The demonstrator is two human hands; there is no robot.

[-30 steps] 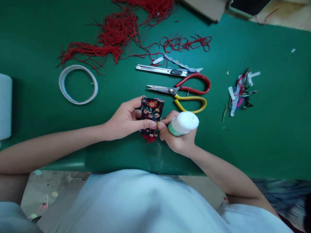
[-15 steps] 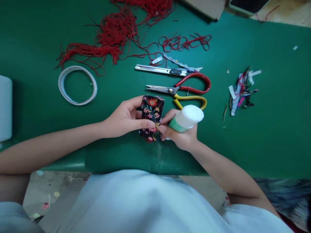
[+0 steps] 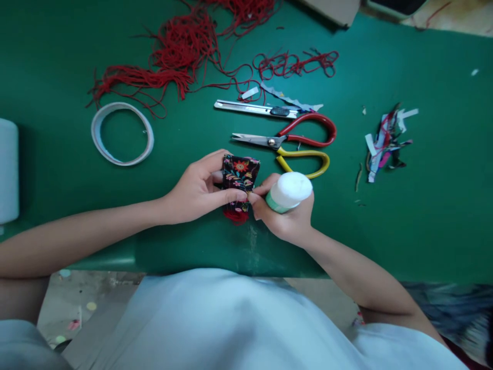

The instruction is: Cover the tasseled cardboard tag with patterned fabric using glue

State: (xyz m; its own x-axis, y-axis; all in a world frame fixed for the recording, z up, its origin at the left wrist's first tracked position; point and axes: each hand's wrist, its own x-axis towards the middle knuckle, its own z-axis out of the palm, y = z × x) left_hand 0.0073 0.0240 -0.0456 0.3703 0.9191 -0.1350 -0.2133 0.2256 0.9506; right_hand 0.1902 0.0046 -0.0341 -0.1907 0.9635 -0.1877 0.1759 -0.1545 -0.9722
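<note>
Head view: both hands meet near the green table's (image 3: 423,216) front edge.
Left hand (image 3: 196,190) pinches the floral fabric piece (image 3: 239,177), long axis pointing away; right hand (image 3: 285,216) grips the glue bottle (image 3: 288,191); scissors (image 3: 292,144) just beyond.

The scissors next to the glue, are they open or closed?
Closed. The scissors lie flat on the green table, blades together in one point, red and yellow handles side by side. Neither hand touches them.

Table cover (image 3: 423,216): green, smooth, matt with a faint sheen.
Pouch (image 3: 239,177): printed floral cloth, dark ground, matt.
Bottle (image 3: 288,192): white and green plastic, smooth.
Scissors (image 3: 292,144): bright metal blades; glossy red and yellow coated handles.
Knife (image 3: 256,109): bare metal body, shiny.
Cord (image 3: 181,51): red thread, fibrous, matt.
Tape ring (image 3: 121,133): white, smooth.
Scraps (image 3: 385,144): cloth and paper offcuts.
</note>
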